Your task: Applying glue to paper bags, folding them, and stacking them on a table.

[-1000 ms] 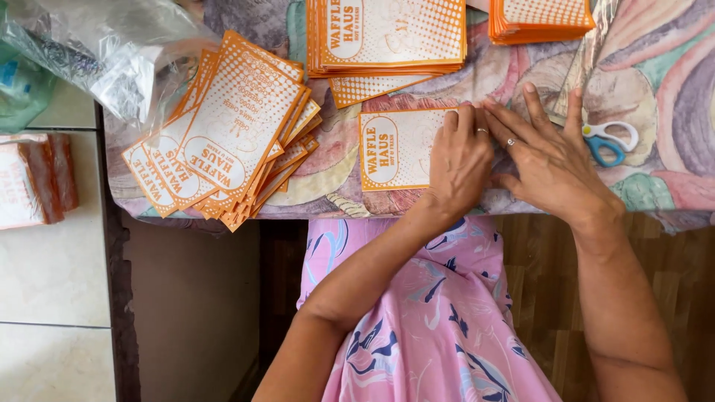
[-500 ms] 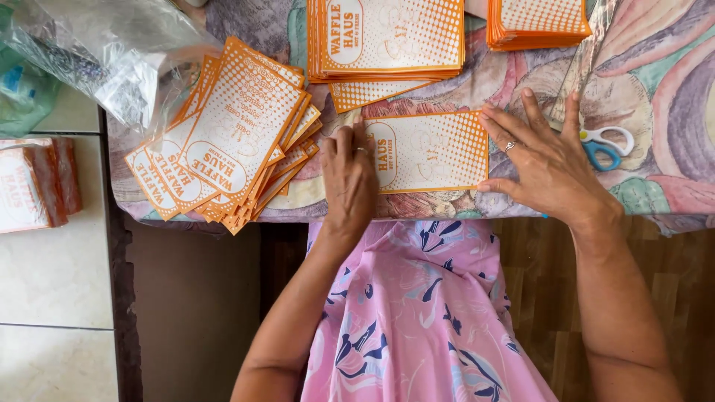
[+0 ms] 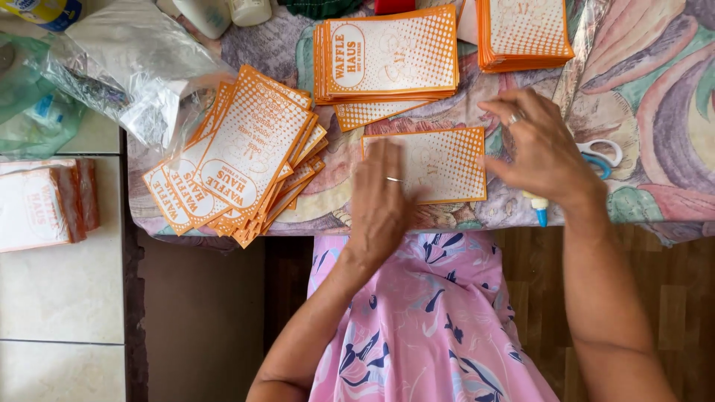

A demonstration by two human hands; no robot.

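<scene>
Left hand (image 3: 380, 201) lies flat, fingers spread, on the left end of an orange-and-white paper sleeve (image 3: 443, 164) at the worktop's (image 3: 655, 97) near edge. Right hand (image 3: 544, 152) hovers unclenched over its right end, grasping nothing, beside scissors (image 3: 607, 155).

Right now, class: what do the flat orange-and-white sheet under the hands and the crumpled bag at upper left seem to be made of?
Orange-and-white sheet: probably thin paper or card, matte; it lies flat with crisp printed edges. Crumpled bag: likely thin clear plastic, glossy; it wrinkles, shines and shows things through it.
</scene>
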